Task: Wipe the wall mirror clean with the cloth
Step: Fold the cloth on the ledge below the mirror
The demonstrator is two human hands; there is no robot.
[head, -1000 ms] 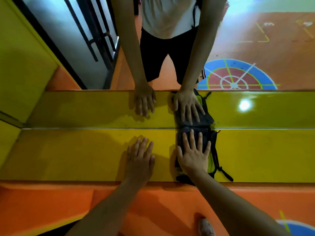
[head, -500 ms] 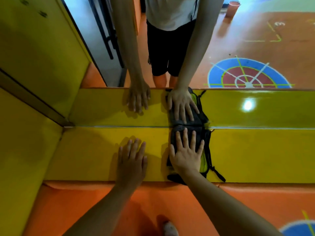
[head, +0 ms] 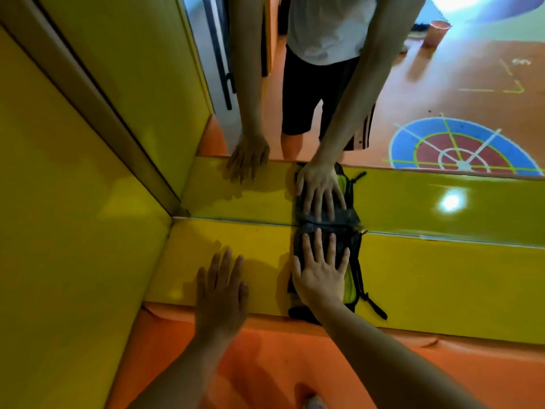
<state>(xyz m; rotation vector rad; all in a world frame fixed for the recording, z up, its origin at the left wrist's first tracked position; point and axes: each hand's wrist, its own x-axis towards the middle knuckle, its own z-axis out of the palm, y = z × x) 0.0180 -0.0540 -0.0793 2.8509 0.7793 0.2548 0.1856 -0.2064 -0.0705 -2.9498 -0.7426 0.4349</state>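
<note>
A dark grey cloth [head: 351,246] with a lime-green panel and black straps lies on the yellow padded ledge [head: 442,284], its far edge against the foot of the wall mirror [head: 442,84]. My right hand [head: 320,267] presses flat on the cloth with fingers spread and straight. My left hand [head: 219,287] rests flat on the bare ledge to the left, about a hand's width from the cloth. The mirror reflects both arms, both hands and the cloth.
A yellow padded side wall [head: 73,202] meets the mirror at the left corner. Orange padding [head: 265,364] runs below the ledge, and a toe of my shoe [head: 314,402] shows at the bottom. The mirror reflects an orange floor with a blue-and-red target.
The view has swung left, bringing the yellow side wall and corner closer. Both hands stay flat in place, the right on the cloth, the left on the ledge.
</note>
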